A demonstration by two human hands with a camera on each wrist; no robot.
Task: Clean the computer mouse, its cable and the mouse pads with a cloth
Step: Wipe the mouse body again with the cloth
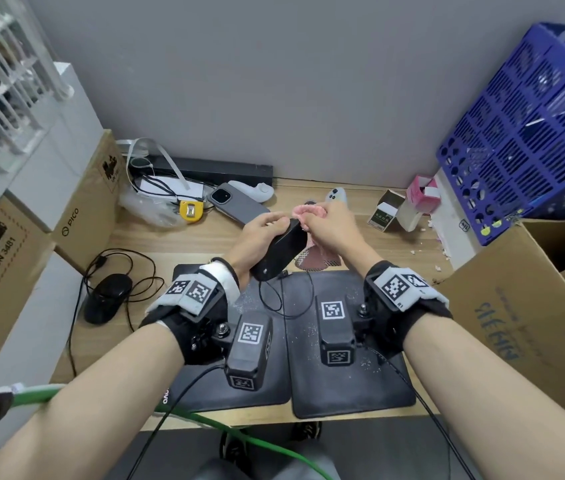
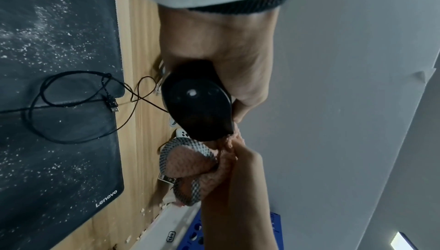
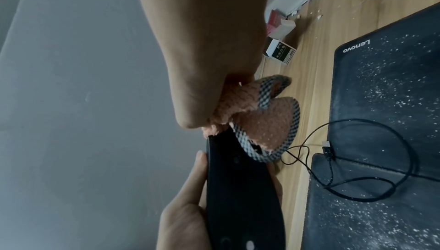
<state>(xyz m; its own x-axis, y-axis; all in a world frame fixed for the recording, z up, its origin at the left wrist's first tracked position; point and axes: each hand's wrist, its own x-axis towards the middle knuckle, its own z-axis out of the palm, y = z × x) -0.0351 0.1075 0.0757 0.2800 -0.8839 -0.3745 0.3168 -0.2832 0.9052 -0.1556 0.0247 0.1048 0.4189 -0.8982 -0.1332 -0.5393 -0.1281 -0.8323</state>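
Note:
My left hand (image 1: 267, 225) grips a black computer mouse (image 1: 279, 252) lifted above the desk, its underside turned up. My right hand (image 1: 329, 220) holds a bunched pink cloth (image 1: 303, 211) with a checkered border against the mouse's far end. In the left wrist view the mouse (image 2: 197, 101) meets the cloth (image 2: 190, 163) below it. The right wrist view shows the cloth (image 3: 269, 120) on the mouse (image 3: 240, 188). The thin cable (image 1: 284, 299) hangs down and loops over two black mouse pads (image 1: 347, 382), which are speckled with white crumbs.
A second black mouse (image 1: 108, 297) with coiled cable lies on the desk at left. A phone (image 1: 238, 202), small boxes (image 1: 386, 211), a blue crate (image 1: 530, 133) and cardboard boxes (image 1: 523, 317) ring the desk.

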